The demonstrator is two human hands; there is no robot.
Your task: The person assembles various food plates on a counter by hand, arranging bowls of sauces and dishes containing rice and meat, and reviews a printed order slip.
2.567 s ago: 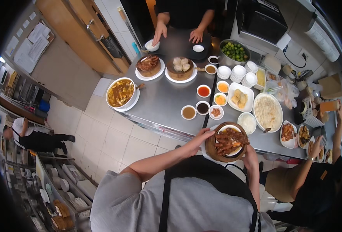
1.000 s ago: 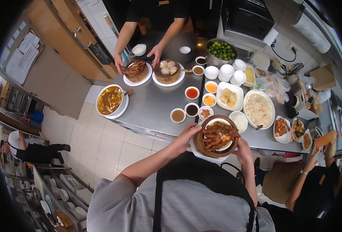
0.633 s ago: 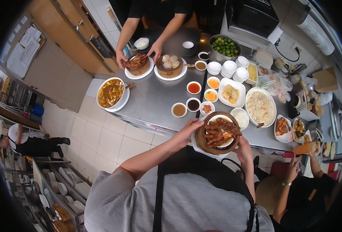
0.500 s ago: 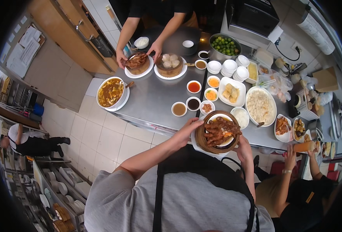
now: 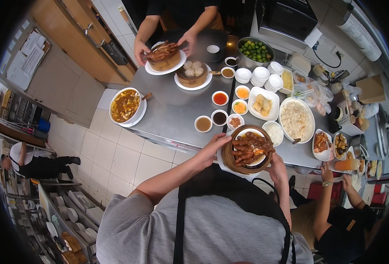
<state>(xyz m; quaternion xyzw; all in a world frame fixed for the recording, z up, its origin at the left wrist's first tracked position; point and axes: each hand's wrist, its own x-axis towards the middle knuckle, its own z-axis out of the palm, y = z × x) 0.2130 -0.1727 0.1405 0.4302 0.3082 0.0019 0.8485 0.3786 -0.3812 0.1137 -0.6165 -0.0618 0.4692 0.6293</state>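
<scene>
The left hand (image 5: 215, 145) and the right hand (image 5: 277, 170) are holding a round brown bamboo basket (image 5: 227, 155) between them by the grey metal bench (image 5: 172, 110), and a round white bowl (image 5: 259, 162) inside is carrying reddish-brown food (image 5: 249, 148).

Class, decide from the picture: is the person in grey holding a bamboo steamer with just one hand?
No: the left hand and the right hand hold the bamboo steamer from opposite sides.

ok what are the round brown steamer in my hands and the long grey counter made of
Round brown steamer: probably bamboo or thin wood, fairly matte, going by its warm brown colour and layered, curved rim.
Long grey counter: likely smooth stainless steel, given its silvery sheen and soft reflections.
</scene>
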